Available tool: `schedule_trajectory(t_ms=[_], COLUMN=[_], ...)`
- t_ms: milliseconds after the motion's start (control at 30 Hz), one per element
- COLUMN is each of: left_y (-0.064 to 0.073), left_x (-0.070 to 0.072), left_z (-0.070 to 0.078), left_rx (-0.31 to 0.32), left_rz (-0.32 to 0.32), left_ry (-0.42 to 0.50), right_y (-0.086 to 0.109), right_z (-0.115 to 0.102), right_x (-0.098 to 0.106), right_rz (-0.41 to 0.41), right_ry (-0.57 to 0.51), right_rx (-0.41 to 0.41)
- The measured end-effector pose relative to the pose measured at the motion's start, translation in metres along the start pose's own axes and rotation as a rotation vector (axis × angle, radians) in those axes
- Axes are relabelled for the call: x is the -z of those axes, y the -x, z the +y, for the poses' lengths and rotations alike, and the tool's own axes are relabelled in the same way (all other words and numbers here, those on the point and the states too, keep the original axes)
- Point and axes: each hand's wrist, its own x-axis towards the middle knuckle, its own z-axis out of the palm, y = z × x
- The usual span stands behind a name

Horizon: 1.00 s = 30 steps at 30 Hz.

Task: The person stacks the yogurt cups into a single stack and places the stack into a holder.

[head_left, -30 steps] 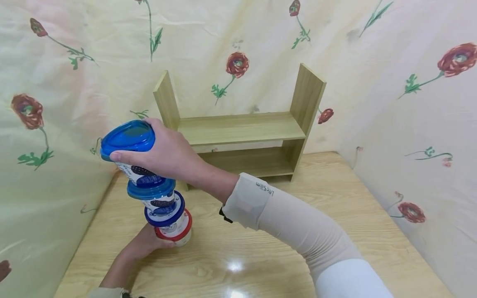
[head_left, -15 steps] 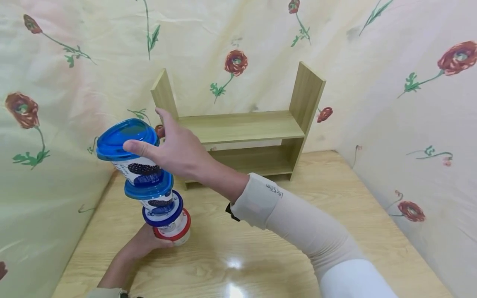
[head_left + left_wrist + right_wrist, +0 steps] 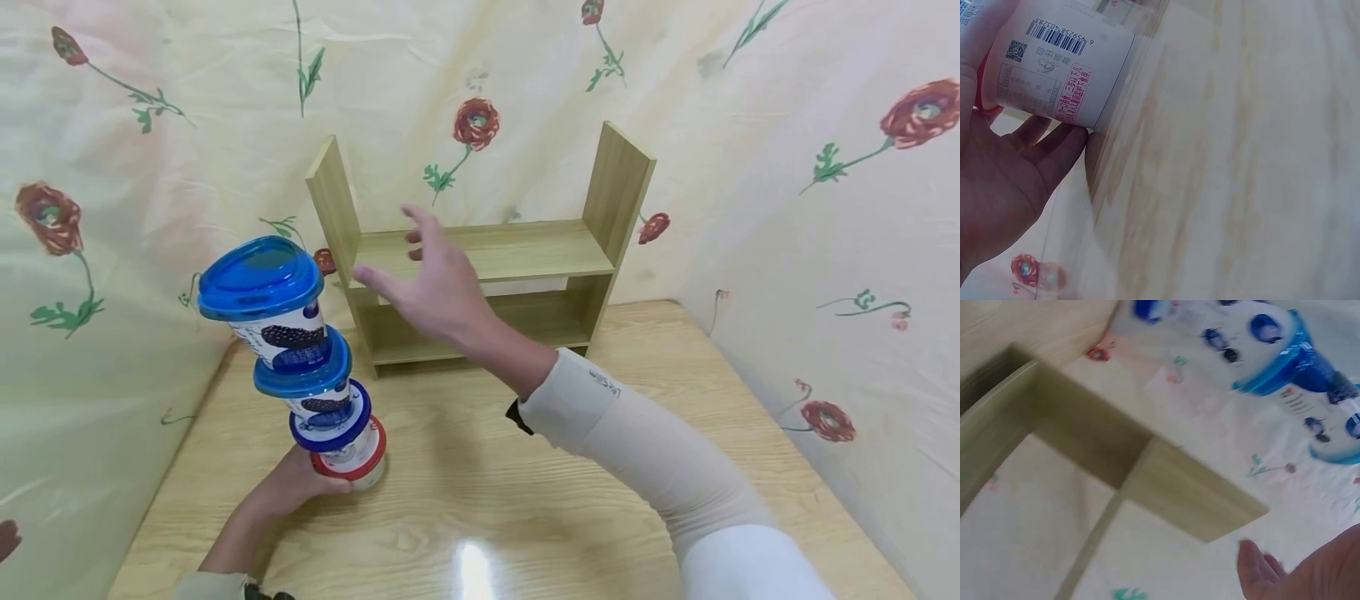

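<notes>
Several yogurt tubs stand stacked at the left of the table, the stack leaning left in the head view. At its foot is a red-lidded yogurt tub (image 3: 371, 473) with a printed barcode label (image 3: 1057, 37). My left hand (image 3: 294, 485) holds this bottom tub, its fingers curved round the side. Above it come a dark-blue-lidded tub (image 3: 345, 452), a blue-lidded tub (image 3: 322, 407) and a top tub (image 3: 288, 333) with a blue lid (image 3: 261, 275). My right hand (image 3: 442, 287) hovers right of the stack, fingers spread, holding nothing and apart from the tubs.
A two-level wooden shelf (image 3: 487, 250) with upright side panels stands at the back of the table (image 3: 555, 467). Flower-patterned cloth (image 3: 750, 208) hangs behind and on both sides.
My right hand has let go of the top tub and moved away to the right. The left hand stays at the bottom tub, and the stack keeps standing.
</notes>
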Motion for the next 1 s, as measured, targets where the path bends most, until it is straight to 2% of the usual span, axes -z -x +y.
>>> schedule_trajectory(t_ms=[100,200,567,733,1000], left_y=[-0.001,-0.002,-0.001,0.000,0.000], left_x=[0.000,0.002,-0.001,-0.002,-0.002], left_z=[-0.001,-0.001,0.000,-0.001,0.000], left_rx=[-0.008,-0.016,-0.030,-0.021,0.001], left_rz=[0.002,0.012,0.017,0.026,0.037], left_ry=[-0.005,-0.014,-0.006,-0.014,-0.009], right_y=[0.001,0.000,-0.003,-0.003,0.003], right_z=[0.021,0.041,0.108,0.140,0.179], right_x=[0.007,0.014,0.046,0.064,0.095], right_rz=[0.126,0.206,0.305,0.379,0.565], right_ry=[0.018,0.039,0.127,0.156,0.160], right_rx=[0.046,0.065,-0.009,-0.060,0.004])
